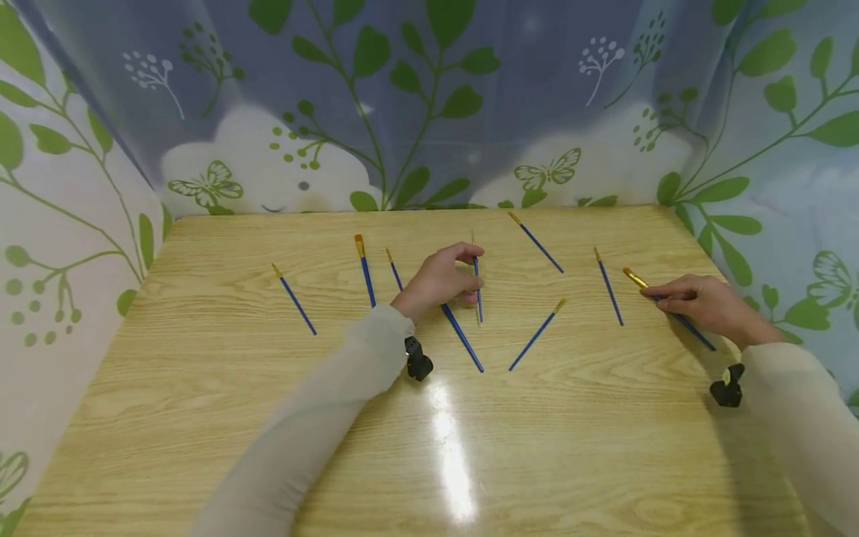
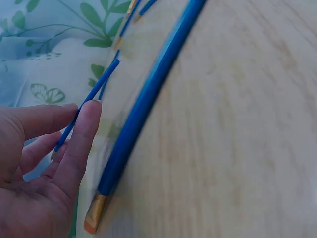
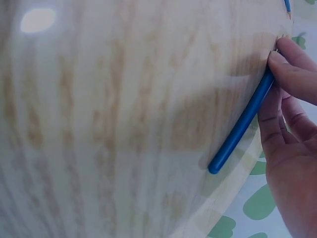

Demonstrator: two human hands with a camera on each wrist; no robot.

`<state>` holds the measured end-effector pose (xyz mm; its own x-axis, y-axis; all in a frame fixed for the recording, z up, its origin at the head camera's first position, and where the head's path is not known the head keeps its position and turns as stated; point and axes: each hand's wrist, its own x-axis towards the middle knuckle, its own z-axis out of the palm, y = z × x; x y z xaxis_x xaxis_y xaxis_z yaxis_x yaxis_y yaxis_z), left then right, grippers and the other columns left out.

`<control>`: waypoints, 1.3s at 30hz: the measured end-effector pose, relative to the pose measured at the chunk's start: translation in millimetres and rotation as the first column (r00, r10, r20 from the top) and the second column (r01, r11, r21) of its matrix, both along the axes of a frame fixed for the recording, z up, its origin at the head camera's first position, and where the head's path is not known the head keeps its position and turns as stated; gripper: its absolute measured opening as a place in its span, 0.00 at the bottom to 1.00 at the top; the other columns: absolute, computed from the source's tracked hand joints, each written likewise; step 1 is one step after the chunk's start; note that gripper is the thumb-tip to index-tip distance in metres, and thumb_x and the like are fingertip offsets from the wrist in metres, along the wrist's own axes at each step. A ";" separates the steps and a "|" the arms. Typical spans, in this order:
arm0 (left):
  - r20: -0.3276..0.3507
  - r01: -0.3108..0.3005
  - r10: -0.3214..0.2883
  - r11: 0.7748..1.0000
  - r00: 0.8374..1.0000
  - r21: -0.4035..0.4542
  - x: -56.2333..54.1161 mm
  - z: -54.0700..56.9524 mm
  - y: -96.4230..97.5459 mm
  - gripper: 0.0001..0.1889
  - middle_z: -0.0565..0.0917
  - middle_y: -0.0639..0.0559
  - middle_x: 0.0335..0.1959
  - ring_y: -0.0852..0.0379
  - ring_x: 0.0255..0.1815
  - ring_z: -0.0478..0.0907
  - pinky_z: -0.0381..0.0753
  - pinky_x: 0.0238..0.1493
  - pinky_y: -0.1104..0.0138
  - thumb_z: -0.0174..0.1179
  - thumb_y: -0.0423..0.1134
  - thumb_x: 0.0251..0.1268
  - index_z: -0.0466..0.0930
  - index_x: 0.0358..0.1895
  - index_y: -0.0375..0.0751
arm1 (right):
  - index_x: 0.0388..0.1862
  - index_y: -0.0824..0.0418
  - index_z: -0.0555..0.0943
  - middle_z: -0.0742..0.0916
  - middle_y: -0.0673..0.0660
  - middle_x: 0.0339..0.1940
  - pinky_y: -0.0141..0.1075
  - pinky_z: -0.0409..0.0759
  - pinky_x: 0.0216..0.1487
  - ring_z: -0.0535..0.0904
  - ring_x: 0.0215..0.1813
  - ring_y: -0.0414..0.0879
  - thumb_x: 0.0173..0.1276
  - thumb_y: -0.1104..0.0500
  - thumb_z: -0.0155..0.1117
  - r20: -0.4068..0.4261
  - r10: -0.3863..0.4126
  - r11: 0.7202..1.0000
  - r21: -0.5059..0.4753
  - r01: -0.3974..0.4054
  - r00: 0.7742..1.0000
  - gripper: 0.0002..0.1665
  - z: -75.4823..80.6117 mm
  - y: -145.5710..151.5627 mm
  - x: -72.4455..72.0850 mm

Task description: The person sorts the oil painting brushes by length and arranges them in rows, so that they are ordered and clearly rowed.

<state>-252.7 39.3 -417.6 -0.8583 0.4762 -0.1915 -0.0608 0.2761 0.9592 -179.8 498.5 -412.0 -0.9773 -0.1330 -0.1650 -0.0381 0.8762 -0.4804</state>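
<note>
In the head view my left hand (image 1: 436,282) pinches a thin blue-handled paintbrush (image 1: 479,298) between thumb and fingers. The left wrist view shows the same slim handle (image 2: 94,91) tilted between the fingertips. A thicker blue paintbrush (image 1: 463,340) lies partly beneath the left hand, its upper part hidden from the head. At the right side my right hand (image 1: 708,302) grips a flat paintbrush (image 1: 635,279) with a gold ferrule and orange bristles. Its blue handle (image 3: 242,124) slants away from the thumb and fingertips in the right wrist view.
Left of the hands lie a slim brush (image 1: 297,304), a wide flat brush (image 1: 367,280) and another thin one (image 1: 394,268). More brushes lie between the hands: one at the back (image 1: 540,246), one slanted (image 1: 535,339), one upright-pointing (image 1: 609,287). Patterned cloth (image 1: 463,112) borders the wooden table (image 1: 570,447).
</note>
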 end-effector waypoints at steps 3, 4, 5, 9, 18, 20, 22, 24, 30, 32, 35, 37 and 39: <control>-0.034 0.021 -0.022 0.999 0.999 -0.034 1.2 -4.8 5.0 0.31 0.74 0.42 0.74 0.50 0.36 0.90 0.93 0.43 0.63 0.66 0.29 0.79 0.71 0.81 0.42 | 0.70 0.65 0.85 0.85 0.70 0.60 0.32 0.80 0.42 0.76 0.44 0.27 0.82 0.61 0.67 -0.001 0.001 1.000 -0.009 -0.001 1.000 0.21 -0.3 0.3 0.2; -0.047 0.027 -0.028 0.999 0.999 -0.040 1.3 -6.3 6.6 0.31 0.75 0.41 0.74 0.51 0.35 0.90 0.92 0.43 0.63 0.66 0.28 0.78 0.71 0.81 0.42 | 0.70 0.65 0.85 0.85 0.70 0.60 0.32 0.80 0.42 0.76 0.43 0.26 0.82 0.61 0.67 -0.003 0.001 1.000 -0.009 -0.001 1.000 0.21 -0.3 0.5 0.2; -0.054 0.031 -0.034 0.999 0.998 -0.043 1.5 -7.7 8.0 0.31 0.75 0.41 0.73 0.52 0.34 0.89 0.92 0.42 0.64 0.66 0.28 0.78 0.71 0.81 0.42 | 0.70 0.65 0.85 0.85 0.70 0.60 0.31 0.80 0.42 0.76 0.43 0.25 0.82 0.61 0.67 -0.004 0.002 1.000 -0.007 -0.002 1.000 0.21 -0.4 0.8 0.2; -0.058 0.039 -0.041 0.999 0.997 -0.038 2.4 -11.5 11.6 0.33 0.74 0.41 0.74 0.56 0.30 0.87 0.92 0.41 0.64 0.66 0.28 0.78 0.70 0.82 0.43 | 0.70 0.64 0.85 0.85 0.71 0.61 0.30 0.80 0.42 0.74 0.43 0.23 0.83 0.60 0.67 -0.008 0.006 1.000 0.009 -0.005 1.000 0.21 -0.4 2.4 -0.3; -0.132 0.056 -0.074 0.989 0.988 -0.136 4.7 -10.3 14.1 0.31 0.75 0.43 0.75 0.58 0.18 0.77 0.85 0.29 0.68 0.67 0.34 0.80 0.70 0.82 0.43 | 0.71 0.63 0.85 0.85 0.72 0.62 0.30 0.79 0.42 0.74 0.44 0.22 0.83 0.59 0.67 -0.008 0.007 1.000 0.026 -0.007 1.000 0.21 0.1 2.2 -1.0; -0.147 0.051 -0.076 0.985 0.986 -0.165 4.6 -9.8 15.5 0.31 0.75 0.42 0.74 0.59 0.17 0.76 0.84 0.28 0.68 0.67 0.34 0.79 0.71 0.81 0.43 | 0.70 0.63 0.85 0.86 0.71 0.62 0.31 0.79 0.42 0.74 0.44 0.23 0.83 0.59 0.67 -0.009 0.005 1.000 0.028 -0.005 1.000 0.21 0.1 2.0 -1.3; -0.167 0.045 -0.079 0.979 0.983 -0.199 4.3 -9.9 17.2 0.31 0.76 0.42 0.73 0.60 0.17 0.75 0.83 0.27 0.69 0.68 0.35 0.79 0.72 0.81 0.43 | 0.70 0.63 0.85 0.86 0.71 0.61 0.31 0.79 0.42 0.74 0.44 0.26 0.83 0.59 0.67 -0.008 0.003 1.000 0.027 -0.003 1.000 0.21 0.1 1.6 -1.4; -0.171 0.038 -0.077 0.974 0.982 -0.223 4.0 -10.3 19.1 0.31 0.76 0.42 0.72 0.60 0.16 0.75 0.83 0.27 0.69 0.68 0.35 0.78 0.72 0.80 0.43 | 0.70 0.63 0.85 0.86 0.70 0.60 0.32 0.78 0.42 0.75 0.44 0.27 0.83 0.59 0.67 -0.006 0.000 1.000 0.025 0.000 1.000 0.21 -0.1 1.2 -1.3; -0.168 0.017 -0.071 0.954 0.983 -0.300 3.6 -9.9 25.2 0.30 0.75 0.43 0.68 0.60 0.16 0.74 0.82 0.26 0.69 0.70 0.38 0.77 0.74 0.79 0.44 | 0.71 0.64 0.84 0.86 0.69 0.59 0.33 0.78 0.41 0.76 0.44 0.30 0.83 0.59 0.67 0.009 -0.011 1.000 0.004 0.011 1.000 0.22 -1.2 0.4 0.2; -0.187 0.008 -0.076 0.942 0.979 -0.336 3.7 -9.3 26.9 0.30 0.76 0.43 0.66 0.60 0.17 0.74 0.80 0.27 0.70 0.71 0.39 0.77 0.75 0.78 0.44 | 0.71 0.64 0.84 0.86 0.68 0.58 0.33 0.78 0.41 0.76 0.43 0.32 0.83 0.59 0.67 0.008 -0.012 1.000 0.001 0.012 1.000 0.22 -1.8 0.3 0.3; -0.221 -0.005 -0.086 0.923 0.971 -0.384 3.8 -8.2 29.3 0.29 0.76 0.42 0.65 0.59 0.22 0.74 0.79 0.26 0.71 0.71 0.39 0.77 0.77 0.77 0.43 | 0.71 0.64 0.85 0.86 0.68 0.57 0.34 0.77 0.41 0.76 0.43 0.33 0.83 0.59 0.67 0.001 -0.007 1.000 0.007 0.007 1.000 0.22 -2.2 0.6 -0.1; -0.245 -0.009 -0.101 0.911 0.964 -0.411 4.0 -7.1 30.6 0.29 0.76 0.41 0.65 0.58 0.25 0.74 0.78 0.27 0.71 0.71 0.40 0.76 0.77 0.77 0.42 | 0.71 0.63 0.85 0.87 0.67 0.57 0.34 0.77 0.41 0.76 0.43 0.34 0.83 0.59 0.67 -0.004 -0.003 1.000 0.013 0.003 1.000 0.21 -2.3 1.1 -0.2; -0.257 -0.007 -0.114 0.904 0.959 -0.428 4.4 -6.2 31.7 0.29 0.76 0.40 0.65 0.56 0.29 0.74 0.79 0.28 0.70 0.71 0.40 0.76 0.77 0.77 0.42 | 0.71 0.63 0.85 0.87 0.67 0.57 0.34 0.76 0.40 0.76 0.43 0.34 0.83 0.59 0.67 -0.004 -0.002 1.000 0.016 0.002 1.000 0.21 -2.1 1.9 -0.2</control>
<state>-248.2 71.0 -423.8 -0.8807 0.4498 -0.1486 0.2099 0.6518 0.7287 -180.0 500.4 -414.1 -0.9783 -0.1280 -0.1632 -0.0379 0.8839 -0.4661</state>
